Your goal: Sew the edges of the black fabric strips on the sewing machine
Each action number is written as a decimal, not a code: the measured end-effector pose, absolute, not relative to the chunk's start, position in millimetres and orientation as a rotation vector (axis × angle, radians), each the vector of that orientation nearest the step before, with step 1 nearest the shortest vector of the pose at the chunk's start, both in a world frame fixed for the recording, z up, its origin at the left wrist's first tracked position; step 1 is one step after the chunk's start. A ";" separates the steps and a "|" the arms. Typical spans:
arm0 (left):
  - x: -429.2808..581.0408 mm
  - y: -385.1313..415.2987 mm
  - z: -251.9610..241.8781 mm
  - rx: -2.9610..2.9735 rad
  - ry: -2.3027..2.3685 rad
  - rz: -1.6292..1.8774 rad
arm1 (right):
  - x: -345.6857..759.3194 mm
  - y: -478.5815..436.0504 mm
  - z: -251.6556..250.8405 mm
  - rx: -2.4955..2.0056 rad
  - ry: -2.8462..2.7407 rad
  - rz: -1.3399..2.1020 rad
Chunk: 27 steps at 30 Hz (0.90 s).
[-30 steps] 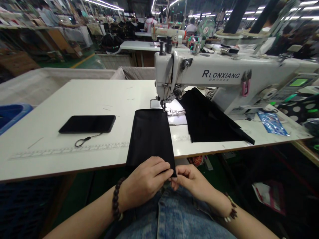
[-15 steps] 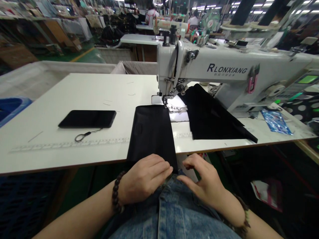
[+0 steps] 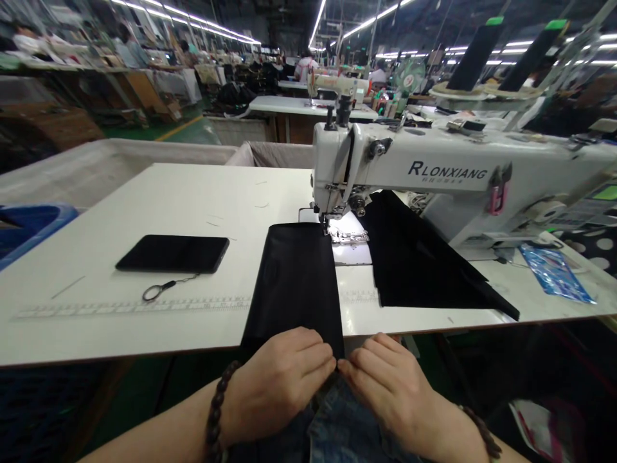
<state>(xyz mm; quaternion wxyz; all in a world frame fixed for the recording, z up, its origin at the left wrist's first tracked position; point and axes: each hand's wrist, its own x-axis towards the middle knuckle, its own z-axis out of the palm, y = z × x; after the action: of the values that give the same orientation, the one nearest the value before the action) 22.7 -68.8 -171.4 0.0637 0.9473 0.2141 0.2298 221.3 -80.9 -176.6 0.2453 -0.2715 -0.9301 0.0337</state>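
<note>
A black fabric piece (image 3: 299, 283) lies flat on the white sewing table, its far edge at the needle and presser foot (image 3: 326, 224) of the sewing machine (image 3: 337, 154). Its near end hangs over the table's front edge. My left hand (image 3: 284, 366) is closed on this near end, thumb and fingers pinched at the right corner. Close against it, my right hand (image 3: 390, 379) pinches the same corner, fingertips almost touching the left ones. The fingers' undersides are hidden. Right of the needle plate, a second black fabric piece (image 3: 424, 263) lies spread under the machine arm.
A black phone (image 3: 173, 254) with a ring strap (image 3: 153, 292) lies left on the table, above a printed ruler scale (image 3: 120, 307). Pink snips (image 3: 499, 193) hang on the machine. A blue plastic packet (image 3: 556, 273) lies at right; a blue tub (image 3: 38, 225) stands far left.
My right hand has moved from apart with spread fingers to pinching the fabric's near right corner beside my left hand. The camera has tilted up; the fabric stays at the needle.
</note>
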 end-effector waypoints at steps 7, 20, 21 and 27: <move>20.8 -38.2 -183.0 2.874 0.720 0.532 | 214.5 -42.8 -186.6 -0.819 -2.582 0.185; 19.1 24.9 -181.2 2.982 0.695 0.357 | 203.9 32.1 -165.7 -0.838 -2.927 0.184; 18.8 29.5 -181.7 2.993 0.702 0.350 | 202.9 36.9 -165.5 -0.840 -2.946 0.172; 18.2 56.3 -184.3 3.036 0.705 0.356 | 203.0 63.7 -167.6 -0.840 -2.922 0.202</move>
<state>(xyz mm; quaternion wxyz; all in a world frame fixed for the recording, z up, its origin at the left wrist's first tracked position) 18.2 56.3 -184.3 0.0023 0.9678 0.2248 0.1133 203.0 63.7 -167.6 0.0473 -0.2755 -0.9579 0.0662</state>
